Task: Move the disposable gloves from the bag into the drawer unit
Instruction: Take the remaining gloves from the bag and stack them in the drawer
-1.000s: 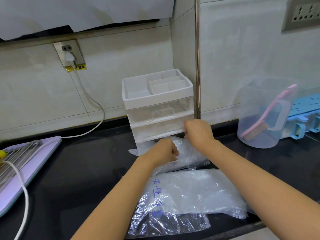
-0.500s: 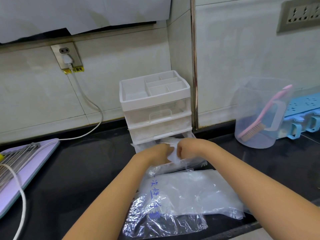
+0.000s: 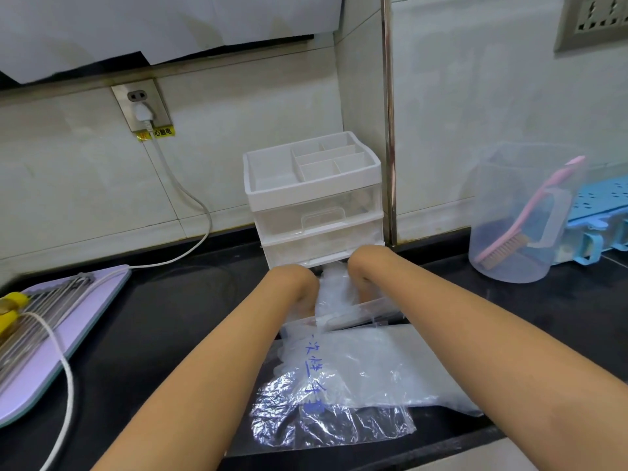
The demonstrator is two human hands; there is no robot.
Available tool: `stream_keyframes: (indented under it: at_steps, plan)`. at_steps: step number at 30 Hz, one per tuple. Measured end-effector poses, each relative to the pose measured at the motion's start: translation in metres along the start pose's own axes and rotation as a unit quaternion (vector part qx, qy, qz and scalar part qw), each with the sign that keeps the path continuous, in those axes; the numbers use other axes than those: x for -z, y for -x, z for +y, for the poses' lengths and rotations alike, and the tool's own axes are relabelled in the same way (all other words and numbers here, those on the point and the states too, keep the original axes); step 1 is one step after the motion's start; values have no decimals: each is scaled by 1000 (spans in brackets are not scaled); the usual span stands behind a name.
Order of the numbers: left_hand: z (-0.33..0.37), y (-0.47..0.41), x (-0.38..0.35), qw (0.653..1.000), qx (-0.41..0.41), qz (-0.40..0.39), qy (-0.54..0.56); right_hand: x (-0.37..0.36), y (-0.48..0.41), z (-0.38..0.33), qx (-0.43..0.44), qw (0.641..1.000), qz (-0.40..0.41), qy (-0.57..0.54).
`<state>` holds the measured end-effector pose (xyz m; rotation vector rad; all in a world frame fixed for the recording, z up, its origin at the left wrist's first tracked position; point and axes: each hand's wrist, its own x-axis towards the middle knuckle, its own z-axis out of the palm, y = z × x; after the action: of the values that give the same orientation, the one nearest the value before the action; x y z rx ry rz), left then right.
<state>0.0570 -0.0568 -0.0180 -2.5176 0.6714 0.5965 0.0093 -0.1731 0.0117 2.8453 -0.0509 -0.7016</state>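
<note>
Step in hand: pressing a wad of disposable gloves (image 3: 334, 292) down into the pulled-out bottom drawer (image 3: 368, 309) of the drawer unit (image 3: 314, 198).
Left hand (image 3: 295, 283): bent down at the wrist into the drawer, fingers mostly hidden behind the wrist; touching the glove wad, but curled or flat, cannot tell.
Right hand (image 3: 365, 271): plunged in on the other side of the wad, fingertips hidden by film and drawer wall; grip cannot be read either.
Gloves, where now: bunched between the two hands, inside the open drawer, just in front of the unit.
Progress: looks well along, with a batch in the drawer. Left to do, at a guess: tamping flat, sliding the drawer shut, checking the bag.
Bag (image 3: 334, 382): flat on the black counter (image 3: 163, 317) between the forearms, touching the drawer front; blue handwriting on it; whether any gloves remain inside, too hazy to tell.
Materials: gloves thin, milky, crinkled film; bag clear and glossy, creased at the near end.
Unit shape: boxy, white frame, clear drawers, divided tray on top; upper drawer closed, with a moulded handle.
Handling guess: film springy, liable to puff up again and catch the drawer on closing.
</note>
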Motion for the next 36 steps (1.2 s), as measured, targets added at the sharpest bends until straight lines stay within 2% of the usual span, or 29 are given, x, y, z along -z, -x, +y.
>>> stream_keyframes:
  at_steps: [4,8,13,16,18,20,22,24,27,30,33,36]
  plan:
    - [1,-1,1,1000,2,-16,0,-2,4,1,7,1000,-1,-9]
    - [-1,7,-2,999,-16,8,29,-13,7,13,6,995,12,-94]
    - [3,34,-5,988,-20,97,121,-17,25,39,46,967,178,-177]
    - [13,68,-4,953,-24,217,211,-23,50,55,77,934,241,-253]
    - [21,88,-9,912,-35,304,274,-32,65,62,92,917,270,-278]
    - [34,108,-19,869,-59,347,348,-45,79,64,105,906,281,-298]
    - [47,119,-32,852,-84,343,387,-60,92,65,114,900,278,-316]
    - [61,120,-47,851,-99,327,399,-76,102,67,129,898,257,-333]
    - [78,108,-69,848,-129,313,408,-102,112,69,135,909,203,-337]
    - [94,100,-85,854,-162,281,407,-127,111,67,105,927,180,-312]
    - [104,95,-92,864,-179,260,392,-150,104,63,100,920,199,-322]
    - [109,91,-95,875,-170,261,371,-165,97,57,105,883,258,-376]
